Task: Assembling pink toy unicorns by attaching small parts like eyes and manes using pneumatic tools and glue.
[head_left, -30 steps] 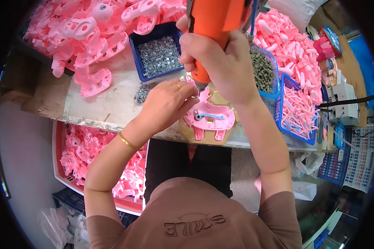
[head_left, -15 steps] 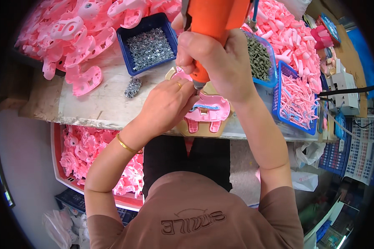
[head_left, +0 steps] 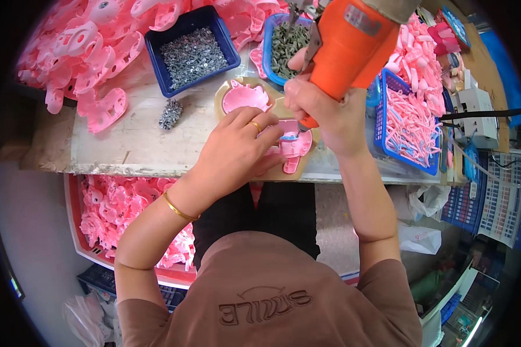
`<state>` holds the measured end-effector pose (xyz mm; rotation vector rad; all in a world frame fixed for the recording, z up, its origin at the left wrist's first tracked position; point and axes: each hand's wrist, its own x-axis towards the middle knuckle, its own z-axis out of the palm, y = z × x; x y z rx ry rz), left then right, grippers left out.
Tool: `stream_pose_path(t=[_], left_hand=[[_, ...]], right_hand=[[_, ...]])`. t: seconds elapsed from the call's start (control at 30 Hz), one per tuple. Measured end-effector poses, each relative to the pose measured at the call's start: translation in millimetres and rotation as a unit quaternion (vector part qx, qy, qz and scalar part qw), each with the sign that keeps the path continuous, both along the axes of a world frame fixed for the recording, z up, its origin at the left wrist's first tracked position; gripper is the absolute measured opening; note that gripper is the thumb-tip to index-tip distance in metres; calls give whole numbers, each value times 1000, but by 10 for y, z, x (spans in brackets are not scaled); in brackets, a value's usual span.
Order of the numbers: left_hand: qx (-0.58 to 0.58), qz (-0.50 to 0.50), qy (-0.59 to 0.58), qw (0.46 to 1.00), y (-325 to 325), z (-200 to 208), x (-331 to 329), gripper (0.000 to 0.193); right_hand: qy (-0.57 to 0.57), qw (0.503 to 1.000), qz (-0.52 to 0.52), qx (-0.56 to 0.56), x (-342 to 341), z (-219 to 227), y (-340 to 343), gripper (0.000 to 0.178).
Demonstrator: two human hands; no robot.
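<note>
My right hand is wrapped round an orange power screwdriver, tilted with its top to the right. Its nose points down at the right side of a pink plastic toy shell, which lies hollow side up with a blue strip across it. My left hand bends over the left part of this shell, fingers and thumb on it; whatever is under them is hidden. The shell's rounded upper part shows beyond my fingers. Beneath it is a tan fixture on the worktable.
A dark blue tray of small metal parts and a blue tub of greenish-grey pieces stand behind my hands. Pink shells pile at the far left. A blue basket holds thin pink pieces. A small screw cluster lies on the table.
My right hand has moved the screwdriver rightward, from beside my left fingertips to the shell's right side, and it tilts more. My left hand still rests over the shell. The view has shifted slightly.
</note>
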<state>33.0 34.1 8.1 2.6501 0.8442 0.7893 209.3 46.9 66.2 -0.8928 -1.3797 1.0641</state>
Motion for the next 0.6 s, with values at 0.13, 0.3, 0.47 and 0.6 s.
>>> stream_pose_path(t=[0.13, 0.3, 0.47, 0.6], left_hand=[[12, 7, 32, 999, -24, -30, 22, 28], [13, 6, 33, 999, -37, -70, 39, 26], [18, 21, 43, 999, -41, -61, 44, 25], [20, 27, 38, 999, -51, -73, 69, 25]], right_hand=[[31, 999, -8, -10, 18, -87, 9, 24], [27, 999, -20, -16, 33, -86, -5, 23], [38, 999, -4, -12, 43, -130, 9, 18], [13, 999, -28, 11, 39, -173, -21, 15]])
